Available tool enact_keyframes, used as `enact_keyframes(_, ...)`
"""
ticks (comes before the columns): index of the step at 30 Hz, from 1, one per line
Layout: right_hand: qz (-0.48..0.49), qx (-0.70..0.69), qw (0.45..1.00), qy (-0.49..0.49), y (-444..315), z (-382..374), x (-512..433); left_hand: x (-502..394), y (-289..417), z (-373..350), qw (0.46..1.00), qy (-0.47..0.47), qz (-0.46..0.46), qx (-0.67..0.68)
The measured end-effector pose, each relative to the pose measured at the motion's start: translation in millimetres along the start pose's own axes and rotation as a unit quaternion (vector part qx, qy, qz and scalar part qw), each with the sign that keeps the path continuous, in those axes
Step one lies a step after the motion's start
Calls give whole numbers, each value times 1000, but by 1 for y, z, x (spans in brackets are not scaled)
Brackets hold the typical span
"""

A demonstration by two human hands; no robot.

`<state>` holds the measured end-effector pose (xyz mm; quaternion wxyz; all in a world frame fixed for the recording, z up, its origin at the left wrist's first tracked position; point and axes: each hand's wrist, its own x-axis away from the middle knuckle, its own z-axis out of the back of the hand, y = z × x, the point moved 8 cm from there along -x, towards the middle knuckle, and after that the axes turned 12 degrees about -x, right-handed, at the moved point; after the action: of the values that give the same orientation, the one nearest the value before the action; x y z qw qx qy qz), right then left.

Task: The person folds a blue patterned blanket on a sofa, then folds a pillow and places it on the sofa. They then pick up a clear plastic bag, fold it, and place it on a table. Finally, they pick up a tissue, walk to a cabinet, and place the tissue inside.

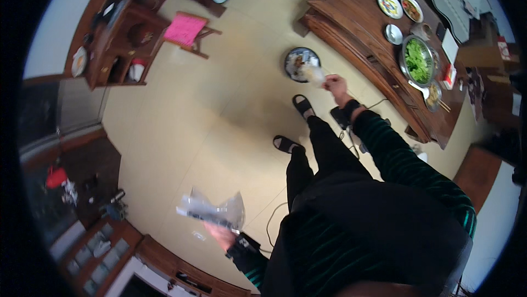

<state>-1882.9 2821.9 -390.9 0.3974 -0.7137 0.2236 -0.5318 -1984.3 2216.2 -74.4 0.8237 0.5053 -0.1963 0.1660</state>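
My right hand (335, 87) is stretched out beside the wooden table, its fingers closed on a whitish, motion-blurred item (314, 75), perhaps thin plastic or tissue. That item overlaps the near edge of a round dark-rimmed bin (290, 75), which stands on the floor with white and brown waste inside. Down at the lower left, my left hand (222, 235) holds a clear plastic bag or wrapper (214, 210) that spreads open above the fingers. Blur hides the exact grip of both hands.
A carved wooden table (350, 21) bears dishes, a steel bowl of green leaves (418, 60) and chopsticks. Cables and a black power strip (339, 118) lie near my feet. A folding stool with a pink top (185, 29) stands by a wooden cabinet (123, 46). Cabinets line the lower left.
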Motion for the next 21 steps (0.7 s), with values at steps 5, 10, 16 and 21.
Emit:
enact_keyframes(5,-17,154,987,48,53,-4,-74,0,-63,-34,956,54,216,192)
enact_keyframes(10,17,329,944,10,111,-19,-139,-21,-80,-80,943,53,270,188)
enact_keyframes(16,118,461,876,-75,153,-51,-183,-41,-135,-104,941,-15,296,166)
enact_keyframes(21,5,632,749,-200,237,-57,-224,-33,-198,-96,902,-2,358,243)
